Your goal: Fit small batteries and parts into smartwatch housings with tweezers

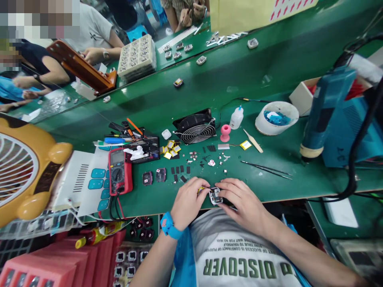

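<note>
Close to the front edge of the green bench, I hold a small open smartwatch case [216, 196] with bare electronics facing up. My right hand [243, 201] grips it from the right, fingers on its rim and thumb underneath. At its left side, my left hand [189, 199] is closed with thumb and forefinger around a small yellow battery [201, 189], only partly visible. A blue wrist strap [171, 226] circles my left wrist. Beyond my hands lie small black pads [177, 170], loose tiny parts [211, 163] and several yellow batteries [171, 149]. Tweezers [266, 169] rest to the right.
A red multimeter [120, 171] and yellow fan [28, 167] stand left. Behind are a black cooling fan [196, 127], white bottle [236, 118] and white tub [277, 118]. A blue electric screwdriver [324, 107] hangs right. Co-workers' hands [187, 16] show across the bench.
</note>
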The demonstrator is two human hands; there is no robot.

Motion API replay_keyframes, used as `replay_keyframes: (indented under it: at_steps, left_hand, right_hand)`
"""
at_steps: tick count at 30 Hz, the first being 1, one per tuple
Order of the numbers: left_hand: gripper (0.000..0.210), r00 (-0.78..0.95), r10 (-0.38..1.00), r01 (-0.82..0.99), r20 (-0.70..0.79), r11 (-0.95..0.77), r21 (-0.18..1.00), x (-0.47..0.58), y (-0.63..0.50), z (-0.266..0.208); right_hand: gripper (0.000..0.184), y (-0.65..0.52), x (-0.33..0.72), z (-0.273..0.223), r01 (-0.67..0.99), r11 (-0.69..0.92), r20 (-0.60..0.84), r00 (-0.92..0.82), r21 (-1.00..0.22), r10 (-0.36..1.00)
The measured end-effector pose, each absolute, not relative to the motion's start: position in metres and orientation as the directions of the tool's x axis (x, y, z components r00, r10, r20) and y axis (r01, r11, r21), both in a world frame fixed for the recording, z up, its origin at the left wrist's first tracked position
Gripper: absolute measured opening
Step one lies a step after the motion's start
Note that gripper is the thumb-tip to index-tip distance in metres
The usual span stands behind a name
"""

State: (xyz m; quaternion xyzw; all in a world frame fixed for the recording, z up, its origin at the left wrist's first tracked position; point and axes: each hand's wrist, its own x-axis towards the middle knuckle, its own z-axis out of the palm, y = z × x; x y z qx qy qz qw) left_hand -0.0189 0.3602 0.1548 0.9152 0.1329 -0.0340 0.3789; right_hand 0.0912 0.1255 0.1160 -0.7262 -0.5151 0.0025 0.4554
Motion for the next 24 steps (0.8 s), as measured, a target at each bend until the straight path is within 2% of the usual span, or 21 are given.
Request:
replay_keyframes:
  at_steps: [3,11,17,19,22,24]
  left_hand:
    - [0.019,0.964,0.206,0.264,-0.168,-0.676,0.688,-0.021,0.36,0.156]
    - [0.019,0.98,0.151,0.196,-0.126,-0.713,0.673,-0.027,0.366,0.154]
    - [0.012,0.98,0.143,0.2,-0.14,-0.738,0.644,-0.036,0.371,0.154]
    - [0.007,0.982,0.154,0.187,-0.107,-0.74,0.646,-0.04,0.371,0.154]
    - [0.014,0.985,0.172,0.121,0.009,-0.727,0.676,-0.045,0.37,0.151]
    - [0.018,0.98,0.181,0.077,0.083,-0.73,0.679,-0.047,0.367,0.149]
  right_hand:
    - [0.015,0.126,0.092,0.115,0.735,-0.042,0.473,0.478,-0.677,0.74]
    - [0.029,0.125,0.096,0.117,0.7,0.01,0.478,0.477,-0.714,0.737]
    - [0.023,0.129,0.083,0.107,0.78,-0.207,0.535,0.57,-0.59,0.623]
    - [0.025,0.13,0.078,0.109,0.796,-0.218,0.538,0.556,-0.565,0.633]
    - [0.033,0.133,0.073,0.116,0.809,-0.215,0.523,0.531,-0.547,0.666]
    - [0.03,0.136,0.072,0.12,0.803,-0.226,0.505,0.537,-0.551,0.676]
